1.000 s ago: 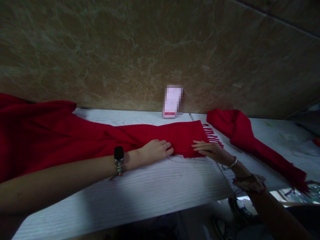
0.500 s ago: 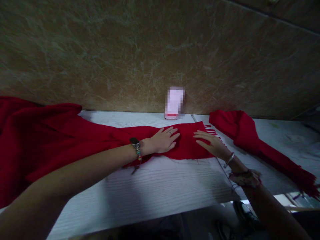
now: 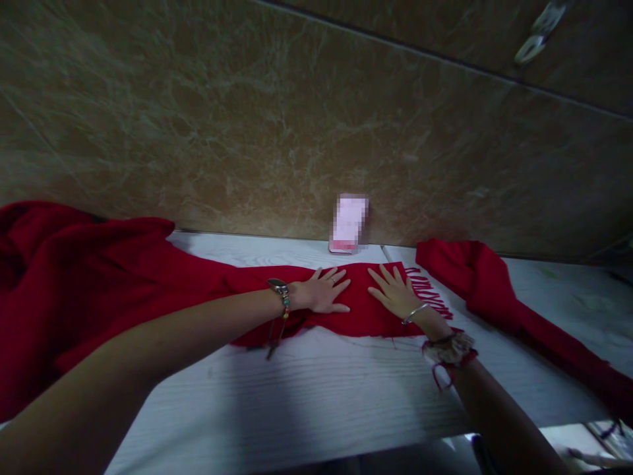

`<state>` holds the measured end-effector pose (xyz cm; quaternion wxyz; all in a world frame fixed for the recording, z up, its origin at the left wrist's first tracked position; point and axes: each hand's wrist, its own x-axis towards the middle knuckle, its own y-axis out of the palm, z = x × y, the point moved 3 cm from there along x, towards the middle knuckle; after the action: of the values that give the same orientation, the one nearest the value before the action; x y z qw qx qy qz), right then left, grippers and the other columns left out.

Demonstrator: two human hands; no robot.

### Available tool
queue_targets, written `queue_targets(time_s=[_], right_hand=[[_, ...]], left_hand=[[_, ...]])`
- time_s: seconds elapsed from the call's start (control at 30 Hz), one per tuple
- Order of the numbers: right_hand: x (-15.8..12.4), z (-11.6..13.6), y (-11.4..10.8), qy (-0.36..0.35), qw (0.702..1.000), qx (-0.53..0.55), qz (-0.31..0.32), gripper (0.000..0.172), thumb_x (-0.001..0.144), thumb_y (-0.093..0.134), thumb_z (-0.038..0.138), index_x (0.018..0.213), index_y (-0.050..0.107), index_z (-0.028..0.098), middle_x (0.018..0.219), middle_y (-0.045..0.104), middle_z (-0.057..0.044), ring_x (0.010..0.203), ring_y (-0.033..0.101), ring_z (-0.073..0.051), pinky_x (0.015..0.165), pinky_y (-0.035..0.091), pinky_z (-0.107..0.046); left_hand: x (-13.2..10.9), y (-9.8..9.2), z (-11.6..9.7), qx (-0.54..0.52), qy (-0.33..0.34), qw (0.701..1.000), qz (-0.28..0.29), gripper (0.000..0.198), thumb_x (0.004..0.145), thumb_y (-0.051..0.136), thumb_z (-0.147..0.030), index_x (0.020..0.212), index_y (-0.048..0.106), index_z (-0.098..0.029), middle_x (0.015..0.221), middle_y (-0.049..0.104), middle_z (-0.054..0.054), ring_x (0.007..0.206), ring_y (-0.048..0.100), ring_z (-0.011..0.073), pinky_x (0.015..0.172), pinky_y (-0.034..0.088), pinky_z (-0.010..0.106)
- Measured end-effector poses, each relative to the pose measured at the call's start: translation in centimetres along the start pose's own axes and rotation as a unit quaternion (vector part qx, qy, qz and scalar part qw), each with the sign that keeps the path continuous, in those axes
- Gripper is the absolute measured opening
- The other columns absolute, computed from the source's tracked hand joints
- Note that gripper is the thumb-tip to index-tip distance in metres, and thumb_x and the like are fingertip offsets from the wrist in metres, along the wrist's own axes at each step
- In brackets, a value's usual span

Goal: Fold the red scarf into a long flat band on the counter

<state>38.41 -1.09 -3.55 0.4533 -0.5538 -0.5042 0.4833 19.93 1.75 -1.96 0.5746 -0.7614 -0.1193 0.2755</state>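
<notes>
A long red scarf (image 3: 198, 280) lies across a white table (image 3: 306, 389), bunched in a heap at the left and flat at its right end, where a fringe (image 3: 432, 297) shows. My left hand (image 3: 321, 293) rests flat on the flat part, fingers spread; a watch and a bead bracelet are on that wrist. My right hand (image 3: 395, 293) lies flat beside it, just left of the fringe, fingers spread, with a bangle and a scrunchie on the wrist. Both palms press on the cloth and hold nothing.
A second red scarf (image 3: 494, 307) lies twisted on the adjoining table at the right, running toward the lower right. A small pink and white box (image 3: 349, 224) leans against the brown marble wall (image 3: 297, 125) behind the tables. The front table edge runs below my arms.
Both hands have slid from the scarf's near edge up onto its flat end and now lie spread side by side. The view has tipped up a little.
</notes>
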Motion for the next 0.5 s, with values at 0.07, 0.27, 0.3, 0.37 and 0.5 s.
queue_targets(time_s=[0.07,0.27,0.3,0.37,0.5], right_hand=[[0.3,-0.7,0.3,0.017,1.000,-0.019,-0.010,0.054,0.088,0.027,0.050,0.139,0.024,0.031,0.146,0.024,-0.006,0.131,0.020,-0.035,0.099,0.025,-0.059],[0.9,-4.8,1.3,0.061,0.997,-0.025,-0.045,0.047,0.089,0.030,0.041,0.132,0.040,0.025,0.140,0.036,-0.011,0.126,0.030,-0.039,0.087,0.032,-0.068],[1.0,-5.2,1.1,0.065,0.996,-0.023,-0.063,0.047,0.089,0.031,0.041,0.130,0.043,0.023,0.138,0.038,-0.013,0.125,0.031,-0.040,0.086,0.032,-0.069],[1.3,-5.3,0.5,0.061,0.991,-0.017,-0.115,0.047,0.088,0.033,0.040,0.128,0.045,0.019,0.137,0.038,-0.017,0.125,0.030,-0.042,0.087,0.031,-0.069],[2.5,-1.9,-0.4,-0.044,0.983,0.041,-0.173,0.047,0.089,0.032,0.037,0.131,0.040,0.017,0.140,0.034,-0.017,0.129,0.027,-0.034,0.095,0.032,-0.060]], left_hand=[[0.3,0.0,0.3,-0.017,-0.007,1.000,0.003,0.078,0.084,0.032,-0.060,0.142,0.011,-0.013,0.148,0.004,0.013,0.135,0.001,0.0299,0.105,0.011,0.053],[-0.1,0.3,0.8,-0.010,0.009,1.000,0.009,0.082,0.081,0.040,-0.061,0.141,0.015,-0.012,0.147,0.003,0.016,0.134,0.000,0.0312,0.105,0.010,0.052],[-0.2,0.2,0.8,-0.009,0.012,1.000,0.010,0.080,0.082,0.039,-0.060,0.141,0.015,-0.012,0.147,0.004,0.017,0.134,0.001,0.0311,0.105,0.011,0.051],[0.0,-0.2,0.9,-0.004,0.013,1.000,0.001,0.073,0.085,0.036,-0.058,0.140,0.021,-0.012,0.146,0.009,0.018,0.134,0.005,0.0313,0.105,0.013,0.051],[0.7,-1.4,1.1,0.016,0.002,0.998,-0.065,0.057,0.091,0.030,-0.050,0.134,0.036,-0.013,0.144,0.021,0.018,0.133,0.015,0.0299,0.104,0.019,0.048]])
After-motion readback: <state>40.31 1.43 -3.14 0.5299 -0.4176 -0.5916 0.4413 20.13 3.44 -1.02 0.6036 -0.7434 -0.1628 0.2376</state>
